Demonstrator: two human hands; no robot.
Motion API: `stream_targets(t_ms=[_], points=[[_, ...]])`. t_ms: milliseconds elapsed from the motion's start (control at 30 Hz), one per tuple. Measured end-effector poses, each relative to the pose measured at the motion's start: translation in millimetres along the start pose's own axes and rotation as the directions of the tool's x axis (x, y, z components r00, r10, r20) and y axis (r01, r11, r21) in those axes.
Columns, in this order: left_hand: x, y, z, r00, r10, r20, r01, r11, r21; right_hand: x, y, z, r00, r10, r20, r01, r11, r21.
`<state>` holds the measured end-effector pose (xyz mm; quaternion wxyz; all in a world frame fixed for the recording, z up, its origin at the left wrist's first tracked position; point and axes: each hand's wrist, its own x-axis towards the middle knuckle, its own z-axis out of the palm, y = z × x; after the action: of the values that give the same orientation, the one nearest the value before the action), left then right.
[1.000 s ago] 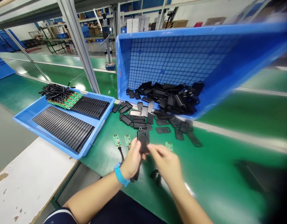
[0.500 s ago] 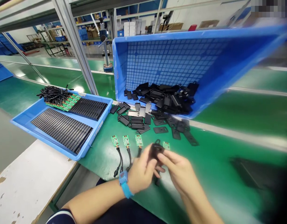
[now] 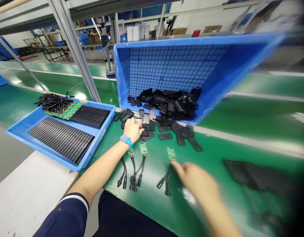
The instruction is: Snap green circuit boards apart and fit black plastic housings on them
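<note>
With its grip unclear, the left hand [image 3: 133, 130] over black rectangular plastic shells [image 3: 152, 125] on the green bench [image 3: 152, 207] should lift one by its edges, apart from the right hand [image 3: 200, 184], grip likewise unclear, at the green rectangular circuit board [image 3: 171, 153].

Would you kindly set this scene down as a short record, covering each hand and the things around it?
Left hand: over loose black plastic casings; grip hidden
Right hand: blurred, fingertips by the near end of a green rectangular circuit board; contact unclear
Board's wiring: two black cables with connectors
Behind casings: large blue plastic bin, opening toward the person, more black casings inside
At left: shallow blue plastic tray with rows of narrow black parts
Left wrist: blue band
</note>
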<state>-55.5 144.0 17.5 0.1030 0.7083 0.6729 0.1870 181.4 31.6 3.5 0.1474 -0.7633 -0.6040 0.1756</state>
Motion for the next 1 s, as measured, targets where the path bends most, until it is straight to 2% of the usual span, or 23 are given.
stream_targets(t_ms=[100,200,267,300,333,400,433,467,533,633,667,700,767,833,867,933,1000], points=[[-8,-2,8.2,0.984,-0.176,0.03,0.176,0.984,0.012,-4,-29,26,0.996,0.065,0.065,-0.069,0.995,0.067],[-14,-9,18.0,0.952,-0.286,0.105,0.292,0.956,-0.041,-3,-28,29,0.993,0.091,0.076,-0.103,0.98,0.17],[-15,-13,22.8,0.94,-0.305,0.151,0.324,0.937,-0.129,-4,-24,25,0.992,0.08,0.1,-0.11,0.937,0.333],[-15,-14,24.2,0.938,-0.306,0.165,0.334,0.924,-0.184,-5,-23,23,0.991,0.076,0.113,-0.121,0.874,0.471],[-16,-15,24.9,0.937,-0.305,0.17,0.34,0.908,-0.244,-8,-23,21,0.989,0.073,0.128,-0.138,0.77,0.623],[-21,-16,24.3,0.942,-0.305,0.141,0.336,0.865,-0.372,-14,-25,20,0.983,0.066,0.171,-0.182,0.478,0.86],[-25,-15,23.2,0.945,-0.308,0.112,0.325,0.838,-0.438,-18,-27,20,0.979,0.056,0.198,-0.205,0.348,0.915],[-30,-15,21.7,0.946,-0.313,0.08,0.309,0.806,-0.505,-22,-29,20,0.974,0.039,0.223,-0.225,0.268,0.937],[-40,-14,17.7,0.942,-0.335,0.032,0.278,0.721,-0.635,-30,-31,18,0.963,0.0,0.268,-0.264,0.171,0.949],[-56,-13,10.6,0.925,-0.379,0.025,0.253,0.566,-0.785,-38,-34,14,0.953,-0.044,0.299,-0.294,0.093,0.951],[-61,-12,8.0,0.922,-0.384,0.053,0.256,0.5,-0.827,-40,-35,12,0.951,-0.053,0.305,-0.301,0.078,0.951],[-65,-11,5.4,0.916,-0.384,0.114,0.275,0.398,-0.875,-42,-36,10,0.948,-0.061,0.311,-0.307,0.07,0.949],[-75,-5,0.2,0.882,-0.348,0.319,0.367,0.082,-0.927,-45,-38,8,0.943,-0.076,0.324,-0.319,0.07,0.945],[-85,6,-5.1,0.815,-0.268,0.514,0.458,-0.248,-0.854,-47,-41,7,0.935,-0.093,0.343,-0.337,0.076,0.939],[-90,12,-7.6,0.788,-0.217,0.576,0.486,-0.355,-0.799,-48,-43,8,0.931,-0.099,0.351,-0.344,0.077,0.936],[-99,28,-11.6,0.789,-0.083,0.609,0.515,-0.452,-0.728,-50,-47,11,0.929,-0.094,0.357,-0.35,0.08,0.933],[-106,42,-13.5,0.831,0.054,0.553,0.494,-0.527,-0.691,-52,-49,16,0.931,-0.082,0.356,-0.349,0.093,0.933]])
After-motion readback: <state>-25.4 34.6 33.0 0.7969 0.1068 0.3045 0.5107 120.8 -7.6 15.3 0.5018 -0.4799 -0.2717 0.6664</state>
